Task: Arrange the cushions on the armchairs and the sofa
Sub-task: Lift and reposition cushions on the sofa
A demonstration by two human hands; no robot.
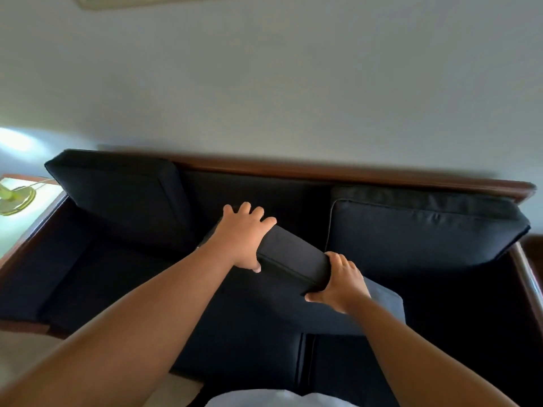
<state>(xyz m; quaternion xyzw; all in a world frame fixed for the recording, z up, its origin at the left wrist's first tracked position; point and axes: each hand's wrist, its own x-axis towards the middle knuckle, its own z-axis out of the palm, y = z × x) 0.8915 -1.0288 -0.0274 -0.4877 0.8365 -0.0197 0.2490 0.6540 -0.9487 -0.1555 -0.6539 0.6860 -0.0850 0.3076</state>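
A dark sofa with a brown wooden frame (352,171) fills the lower half of the view. I hold a dark cushion (293,259) tilted over the middle of the seat. My left hand (244,236) grips its upper far corner, fingers over the top and thumb underneath. My right hand (340,280) grips the near right edge of the same cushion. One back cushion (117,198) leans at the left, tilted. Another back cushion (420,227) stands against the backrest at the right. The middle of the backrest is bare.
A pale wall (264,83) rises behind the sofa. To the left stands a side table (38,192) with a green fan-like object (14,198) on it. Wooden armrests (526,274) bound both ends of the seat. Dark seat cushions (249,348) lie below.
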